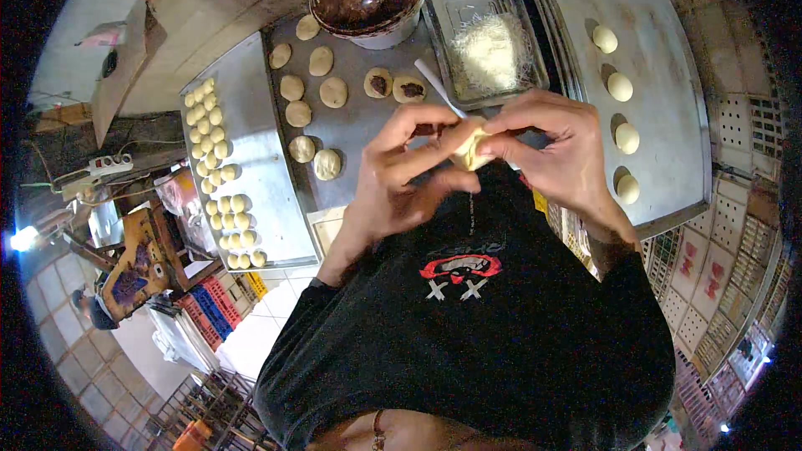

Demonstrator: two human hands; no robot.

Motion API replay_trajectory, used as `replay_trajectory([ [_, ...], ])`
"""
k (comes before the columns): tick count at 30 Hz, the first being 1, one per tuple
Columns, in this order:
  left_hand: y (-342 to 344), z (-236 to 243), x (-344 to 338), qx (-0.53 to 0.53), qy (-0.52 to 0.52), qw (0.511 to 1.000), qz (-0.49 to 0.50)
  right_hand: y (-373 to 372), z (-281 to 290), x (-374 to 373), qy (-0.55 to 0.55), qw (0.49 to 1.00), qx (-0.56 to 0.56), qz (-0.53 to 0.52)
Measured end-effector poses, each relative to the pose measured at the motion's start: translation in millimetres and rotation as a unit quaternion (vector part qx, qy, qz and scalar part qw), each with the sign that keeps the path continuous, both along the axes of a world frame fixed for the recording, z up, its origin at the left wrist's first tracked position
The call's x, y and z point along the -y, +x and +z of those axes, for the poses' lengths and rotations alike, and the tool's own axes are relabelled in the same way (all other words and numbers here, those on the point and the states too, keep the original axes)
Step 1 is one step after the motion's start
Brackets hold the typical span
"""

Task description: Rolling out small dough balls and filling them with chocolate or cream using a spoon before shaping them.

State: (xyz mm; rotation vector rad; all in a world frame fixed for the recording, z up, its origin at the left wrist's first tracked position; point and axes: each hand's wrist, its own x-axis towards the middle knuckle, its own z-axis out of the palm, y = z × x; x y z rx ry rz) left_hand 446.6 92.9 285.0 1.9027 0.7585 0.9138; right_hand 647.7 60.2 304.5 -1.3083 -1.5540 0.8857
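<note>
Between both hands, in front of my chest, is a small piece of pale dough (470, 149), pinched and folded at its edge. My left hand (399, 169) cups it with the fingers bent round it. From the other side, my right hand (547, 135) pinches it with thumb and fingertips. What lies inside the dough is hidden. A white stick-like handle (432, 79) slants just behind my left fingers. Beyond them, several flattened dough rounds (333, 92) lie on the dark metal surface (344, 135). Two rounds (408, 88) bear dabs of dark brown filling.
A bucket of brown paste (399, 32) stands at the back, beside a metal tray (443, 33) of grated pale shreds (493, 50). The right-hand tray (660, 58) carries a row of smooth dough balls (620, 87). Many small dough balls (215, 134) sit on the left tray (271, 167).
</note>
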Motion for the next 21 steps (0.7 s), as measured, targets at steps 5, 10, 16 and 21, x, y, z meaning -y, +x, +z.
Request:
replay_trajectory([
  [5, 8.0, -9.8, -3.1, 0.017, -0.018, 0.999, 0.044, 0.0, 0.5, 0.6, 0.01, 1.0, 0.016, -0.019],
  [10, 1.9, -25.3, -4.0, 0.099, -0.056, 0.993, 0.017, 3.5, 1.7, 4.7, 0.026, 0.996, 0.064, 0.05],
  [16, 13.5, -31.9, 12.2, 0.116, -0.034, 0.992, 0.044, -4.6, -5.3, 0.6, 0.032, 0.998, 0.058, 0.005],
  [21, 17.1, -33.0, 13.5, 0.102, 0.004, 0.989, 0.108, -24.4, -10.8, -0.1, 0.078, 0.993, 0.076, -0.051],
])
